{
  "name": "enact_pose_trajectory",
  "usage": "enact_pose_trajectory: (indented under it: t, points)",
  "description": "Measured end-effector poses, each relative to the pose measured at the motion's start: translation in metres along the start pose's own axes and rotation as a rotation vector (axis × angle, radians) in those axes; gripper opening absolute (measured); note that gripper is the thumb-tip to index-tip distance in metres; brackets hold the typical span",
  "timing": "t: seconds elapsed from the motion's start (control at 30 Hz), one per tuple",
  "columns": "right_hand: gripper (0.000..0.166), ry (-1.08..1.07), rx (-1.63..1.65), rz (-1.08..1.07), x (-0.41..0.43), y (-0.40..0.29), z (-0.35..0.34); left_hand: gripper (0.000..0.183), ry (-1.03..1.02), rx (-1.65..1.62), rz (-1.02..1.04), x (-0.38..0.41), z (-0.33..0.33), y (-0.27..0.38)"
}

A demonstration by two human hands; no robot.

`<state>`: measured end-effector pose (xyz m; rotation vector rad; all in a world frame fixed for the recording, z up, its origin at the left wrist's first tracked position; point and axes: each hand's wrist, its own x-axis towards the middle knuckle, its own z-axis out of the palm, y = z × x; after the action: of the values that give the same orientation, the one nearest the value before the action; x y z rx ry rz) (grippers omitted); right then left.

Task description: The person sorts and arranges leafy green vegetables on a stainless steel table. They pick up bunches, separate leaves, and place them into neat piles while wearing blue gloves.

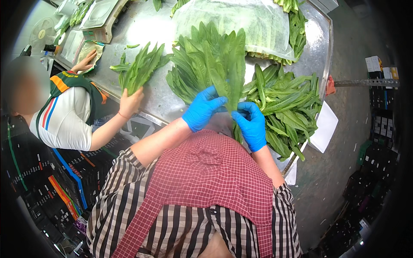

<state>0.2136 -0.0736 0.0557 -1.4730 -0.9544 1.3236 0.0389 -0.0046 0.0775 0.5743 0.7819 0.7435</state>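
Both my hands wear blue gloves at the near edge of a metal table (151, 103). My left hand (203, 109) grips the lower part of some long green leaves (222, 67), which stand upright before me. At their base, my right hand (250, 124) pinches the leaf ends between thumb and fingers. Behind and left of them fans a bunch of leafy greens (188, 67) on the table. A loose heap of similar leaves (290, 109) lies to the right of my right hand, reaching the table's corner.
A co-worker's hand (131, 103) holds another leafy bunch (142, 69) at the left; their other hand (85, 61) touches a packet. Clear plastic film (226, 19) covers greens at the back. A scale (100, 19) stands back left. Black crates (64, 174) are stacked at lower left.
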Motion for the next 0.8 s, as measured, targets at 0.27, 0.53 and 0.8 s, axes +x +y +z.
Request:
enact_pose_trajectory:
  t: [0.27, 0.53, 0.8]
  points:
    - [0.024, 0.116, 0.326, 0.070, 0.001, -0.017, 0.002, 0.041, -0.050, -0.101, 0.028, 0.003, -0.004, -0.003]
    - [0.029, 0.001, 0.383, 0.127, 0.002, -0.008, 0.007, 0.041, -0.209, -0.410, -0.018, 0.004, -0.008, -0.001]
    - [0.030, 0.033, 0.379, 0.121, 0.000, -0.006, 0.006, 0.042, -0.030, -0.084, -0.014, 0.001, 0.000, 0.000]
